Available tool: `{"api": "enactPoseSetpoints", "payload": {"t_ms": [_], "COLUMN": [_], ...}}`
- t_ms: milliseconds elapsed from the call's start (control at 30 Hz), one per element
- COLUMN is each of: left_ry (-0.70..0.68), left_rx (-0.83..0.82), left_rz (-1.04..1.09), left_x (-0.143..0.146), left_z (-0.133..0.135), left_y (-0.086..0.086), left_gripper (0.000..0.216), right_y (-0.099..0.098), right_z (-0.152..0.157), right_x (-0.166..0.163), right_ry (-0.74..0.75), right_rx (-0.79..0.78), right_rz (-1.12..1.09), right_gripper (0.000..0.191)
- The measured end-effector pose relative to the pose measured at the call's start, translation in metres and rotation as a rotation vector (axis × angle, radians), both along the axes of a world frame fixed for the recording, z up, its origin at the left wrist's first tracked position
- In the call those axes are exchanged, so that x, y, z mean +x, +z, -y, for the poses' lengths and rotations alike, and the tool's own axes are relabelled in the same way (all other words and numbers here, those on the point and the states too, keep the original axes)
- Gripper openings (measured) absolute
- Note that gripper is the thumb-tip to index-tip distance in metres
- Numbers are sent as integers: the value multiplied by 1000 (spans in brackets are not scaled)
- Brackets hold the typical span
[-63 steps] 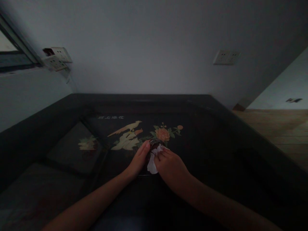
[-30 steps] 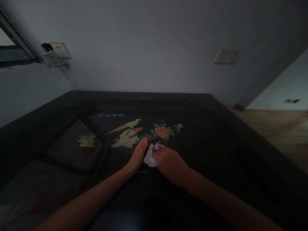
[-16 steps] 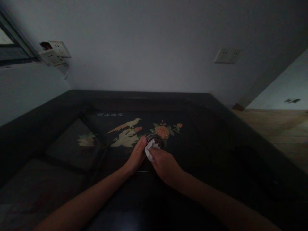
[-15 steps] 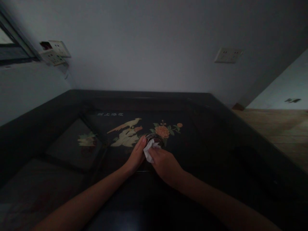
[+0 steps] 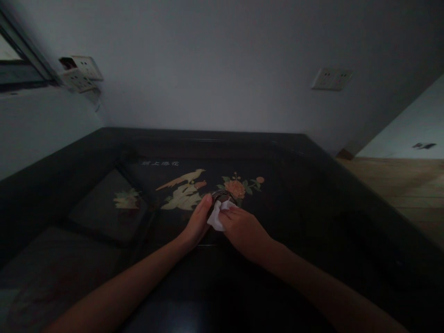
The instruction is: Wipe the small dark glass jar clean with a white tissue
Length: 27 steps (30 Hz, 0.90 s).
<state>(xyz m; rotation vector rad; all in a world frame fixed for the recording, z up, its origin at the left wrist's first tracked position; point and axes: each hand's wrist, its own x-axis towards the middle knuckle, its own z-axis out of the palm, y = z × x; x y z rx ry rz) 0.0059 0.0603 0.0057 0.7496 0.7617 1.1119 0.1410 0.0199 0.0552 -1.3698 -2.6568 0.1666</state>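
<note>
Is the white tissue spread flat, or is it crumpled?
Crumpled: the white tissue is bunched into uneven folds at the right hand, against the dark round object.

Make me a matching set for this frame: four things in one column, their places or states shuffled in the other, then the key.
1. tissue
2. left hand
3. bird design
4. wooden floor

A. yellowish, left of the orange flower
B. beyond the dark tabletop's right edge
C. held in the right hand
D. against the round dark object

Pairs: 1-C, 2-D, 3-A, 4-B
</note>
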Motion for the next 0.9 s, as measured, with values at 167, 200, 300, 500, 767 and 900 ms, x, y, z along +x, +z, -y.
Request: {"api": "enactPoseSetpoints", "payload": {"t_ms": [167, 200, 300, 500, 767, 900], "left_ry": [-55, -54, -39, -39, 1, 21], "left_rx": [49, 53, 48, 67, 87, 53], "left_rz": [-17, -18, -16, -26, -24, -28], "left_x": [-2, -3, -3, -3, 0, 2], "left_z": [-1, -1, -1, 0, -2, -2], "left_y": [-3, -3, -2, -1, -5, -4], "left_gripper": [42, 40, 39, 42, 41, 40], "right_y": [-6, -8, -13, -3, 0, -2], "right_z": [3, 3, 1, 1, 0, 1], "right_x": [-6, -6, -6, -3, 2, 2], "right_ry": [-186, -206, -272, -183, 63, 85], "right_rx": [-281, -322, -401, -345, 41, 146], "right_rz": [-564, -680, -901, -609, 92, 195], "right_gripper": [28, 29, 32, 23, 23, 28]}}
